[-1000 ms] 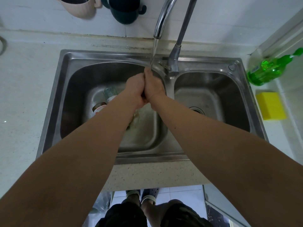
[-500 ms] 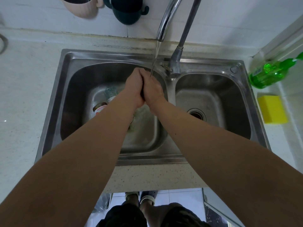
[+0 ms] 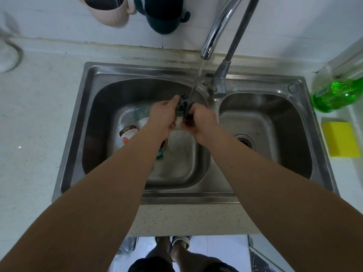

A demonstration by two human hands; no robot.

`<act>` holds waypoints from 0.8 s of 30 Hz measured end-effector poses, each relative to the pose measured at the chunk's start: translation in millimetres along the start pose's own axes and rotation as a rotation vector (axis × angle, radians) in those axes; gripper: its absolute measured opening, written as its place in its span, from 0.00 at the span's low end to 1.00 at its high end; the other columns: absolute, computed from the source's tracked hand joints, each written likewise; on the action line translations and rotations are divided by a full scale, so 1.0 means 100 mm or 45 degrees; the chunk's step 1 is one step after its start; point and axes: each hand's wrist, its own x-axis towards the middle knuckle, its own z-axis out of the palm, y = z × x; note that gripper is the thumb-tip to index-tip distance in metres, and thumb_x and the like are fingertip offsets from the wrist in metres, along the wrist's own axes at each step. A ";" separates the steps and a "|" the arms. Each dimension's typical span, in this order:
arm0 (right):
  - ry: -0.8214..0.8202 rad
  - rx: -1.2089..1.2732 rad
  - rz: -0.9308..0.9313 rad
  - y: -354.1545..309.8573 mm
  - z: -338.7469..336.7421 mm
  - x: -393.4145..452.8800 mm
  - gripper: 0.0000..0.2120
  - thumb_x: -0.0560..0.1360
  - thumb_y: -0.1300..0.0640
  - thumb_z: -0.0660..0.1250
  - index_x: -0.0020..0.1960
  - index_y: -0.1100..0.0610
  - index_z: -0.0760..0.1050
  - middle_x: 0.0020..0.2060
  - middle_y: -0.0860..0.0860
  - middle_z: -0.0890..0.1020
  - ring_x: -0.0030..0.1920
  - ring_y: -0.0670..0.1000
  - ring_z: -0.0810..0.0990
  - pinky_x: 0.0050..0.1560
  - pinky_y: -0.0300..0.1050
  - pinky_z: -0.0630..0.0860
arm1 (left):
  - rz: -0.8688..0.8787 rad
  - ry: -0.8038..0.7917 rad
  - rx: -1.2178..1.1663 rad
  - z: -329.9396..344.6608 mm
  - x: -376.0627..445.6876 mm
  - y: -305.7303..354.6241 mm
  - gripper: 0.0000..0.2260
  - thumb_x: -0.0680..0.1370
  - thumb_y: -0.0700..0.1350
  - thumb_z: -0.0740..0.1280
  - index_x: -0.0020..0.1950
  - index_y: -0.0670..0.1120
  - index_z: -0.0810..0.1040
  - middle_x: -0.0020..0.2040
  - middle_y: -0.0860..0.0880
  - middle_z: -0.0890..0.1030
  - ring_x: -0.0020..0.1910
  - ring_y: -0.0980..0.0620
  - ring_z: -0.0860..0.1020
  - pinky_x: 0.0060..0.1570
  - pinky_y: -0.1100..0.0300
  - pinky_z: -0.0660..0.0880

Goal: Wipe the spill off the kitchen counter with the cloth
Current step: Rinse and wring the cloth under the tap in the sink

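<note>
1. Hands meet at the centre of the frame, over the left basin of a double stainless-steel sink (image 3: 110,71).
2. The left hand (image 3: 164,119) is curled closed on the left end of a dark, wet, bunched cloth (image 3: 183,107).
3. The right hand (image 3: 200,121) is closed on the cloth's right end, so the cloth stretches between the two.
4. A thin stream of water (image 3: 197,79) falls from a curved chrome tap (image 3: 218,26) straight onto the cloth.
5. Several jars and cups (image 3: 129,132) lie in the left basin, partly hidden under the left forearm.
6. The right basin holds only its round drain (image 3: 244,141).
7. A pale speckled table (image 3: 39,114) surrounds the sink; no spill can be made out on it.
8. At the right edge of the frame, a green transparent bottle (image 3: 337,95) lies above a yellow rectangular sponge (image 3: 341,139).
9. At the top of the frame, a beige cup (image 3: 110,12) and a dark teal cup (image 3: 163,18) hang on the white wall.
</note>
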 end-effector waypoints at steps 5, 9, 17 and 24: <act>-0.123 -0.040 0.035 0.11 -0.16 0.07 0.07 0.80 0.56 0.68 0.55 0.58 0.79 0.38 0.54 0.78 0.30 0.48 0.71 0.31 0.43 0.68 | 0.024 0.031 0.033 -0.05 0.10 0.05 0.12 0.82 0.54 0.68 0.51 0.46 0.82 0.46 0.46 0.83 0.43 0.51 0.80 0.40 0.57 0.79; -0.058 -0.179 0.036 0.10 -0.18 0.12 0.18 0.79 0.43 0.72 0.58 0.57 0.82 0.45 0.53 0.85 0.38 0.48 0.81 0.35 0.44 0.76 | -0.103 -0.052 0.038 -0.11 0.09 0.06 0.22 0.77 0.63 0.72 0.56 0.44 0.82 0.53 0.44 0.85 0.51 0.47 0.83 0.45 0.54 0.80; -0.260 -0.101 -0.048 0.06 -0.07 0.00 0.11 0.80 0.68 0.60 0.56 0.60 0.78 0.54 0.60 0.83 0.53 0.57 0.83 0.48 0.49 0.83 | -0.050 0.035 0.020 -0.15 0.11 0.01 0.11 0.80 0.53 0.72 0.53 0.46 0.80 0.53 0.42 0.85 0.51 0.43 0.84 0.50 0.50 0.80; 0.032 -0.419 -0.395 0.06 0.24 0.00 0.13 0.78 0.49 0.74 0.41 0.54 0.74 0.38 0.50 0.80 0.38 0.45 0.78 0.39 0.33 0.75 | -0.475 -0.252 -0.626 0.03 -0.05 -0.12 0.22 0.85 0.59 0.58 0.62 0.44 0.82 0.57 0.43 0.86 0.58 0.43 0.83 0.63 0.48 0.77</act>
